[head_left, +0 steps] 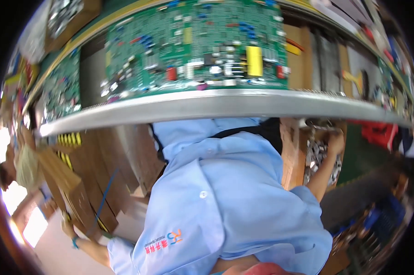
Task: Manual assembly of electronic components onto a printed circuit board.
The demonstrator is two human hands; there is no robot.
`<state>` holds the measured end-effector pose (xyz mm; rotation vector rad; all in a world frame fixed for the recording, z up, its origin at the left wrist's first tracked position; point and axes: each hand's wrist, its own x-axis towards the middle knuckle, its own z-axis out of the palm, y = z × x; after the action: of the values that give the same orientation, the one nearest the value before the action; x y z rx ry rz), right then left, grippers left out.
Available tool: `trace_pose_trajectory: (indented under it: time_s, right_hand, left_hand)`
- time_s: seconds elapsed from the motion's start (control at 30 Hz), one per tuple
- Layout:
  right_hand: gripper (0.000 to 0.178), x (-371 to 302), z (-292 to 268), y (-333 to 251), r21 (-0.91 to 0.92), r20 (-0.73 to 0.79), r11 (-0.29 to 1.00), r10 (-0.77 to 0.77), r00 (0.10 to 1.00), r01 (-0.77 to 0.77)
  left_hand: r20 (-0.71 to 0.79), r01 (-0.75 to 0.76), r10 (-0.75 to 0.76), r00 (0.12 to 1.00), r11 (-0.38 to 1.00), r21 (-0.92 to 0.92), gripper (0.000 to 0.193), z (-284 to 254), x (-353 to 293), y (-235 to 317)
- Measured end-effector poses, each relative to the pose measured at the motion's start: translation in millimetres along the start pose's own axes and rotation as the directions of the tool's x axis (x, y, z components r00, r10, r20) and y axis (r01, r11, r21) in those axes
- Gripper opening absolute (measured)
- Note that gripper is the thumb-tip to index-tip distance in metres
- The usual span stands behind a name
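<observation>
My right hand (336, 144) is lowered at the far end of a cardboard box (301, 161) of small shiny metal parts (315, 156); its fingers are blurred. Out to the left, my left hand (68, 228) is away from the conveyor, with a blue band (75, 241) at its wrist. Its fingers look curled round a small dark and yellowish thing that I cannot make out. In front of my body, a large green circuit board (161, 48) with many components lies behind the metal rail (225, 101). A tall yellow component (254, 61) stands on it.
Another circuit board (62, 85) sits farther left on the line. Tall cardboard boxes (85, 183) stand to my left, and another person (28, 167) is beyond them. At the right are a yellow-handled tool (353, 79), a red plastic bin (380, 133) and blue containers (386, 217).
</observation>
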<state>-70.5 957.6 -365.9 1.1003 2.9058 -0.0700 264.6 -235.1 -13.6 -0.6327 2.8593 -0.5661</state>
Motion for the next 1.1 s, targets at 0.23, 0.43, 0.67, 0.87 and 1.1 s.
trace_pose_trajectory:
  time_s: [0.23, 0.43, 0.67, 0.87, 1.1]
  right_hand:
    - [0.037, 42, -112, -14, 0.980, -0.190, 0.102, 0.239, 0.952, 0.170]
    - [0.047, 59, -229, -151, 0.891, -0.152, -0.444, -0.486, 0.860, -0.093]
    - [0.049, -23, -261, -376, 0.861, -0.141, -0.304, -0.913, 0.384, -0.408]
    - [0.047, -116, -263, -487, 0.910, 0.065, 0.046, -0.997, 0.032, -0.412]
    - [0.041, -195, -260, -540, 0.946, -0.029, -0.034, -0.999, -0.022, 0.323]
  left_hand:
    - [-0.118, 0.539, -0.657, 0.744, 0.695, -0.476, 0.039, -43, -47, 66]
    - [0.008, -0.112, -0.551, 0.835, -0.183, -0.977, 0.041, -174, 69, 228]
    - [-0.176, -0.203, -0.164, 0.971, -0.169, -0.964, 0.049, -191, 145, 440]
    - [-0.033, 0.134, 0.296, 0.955, -0.527, -0.839, 0.088, -159, 177, 511]
    - [0.011, 0.129, 0.223, 0.975, -0.521, -0.844, 0.082, -135, 184, 528]
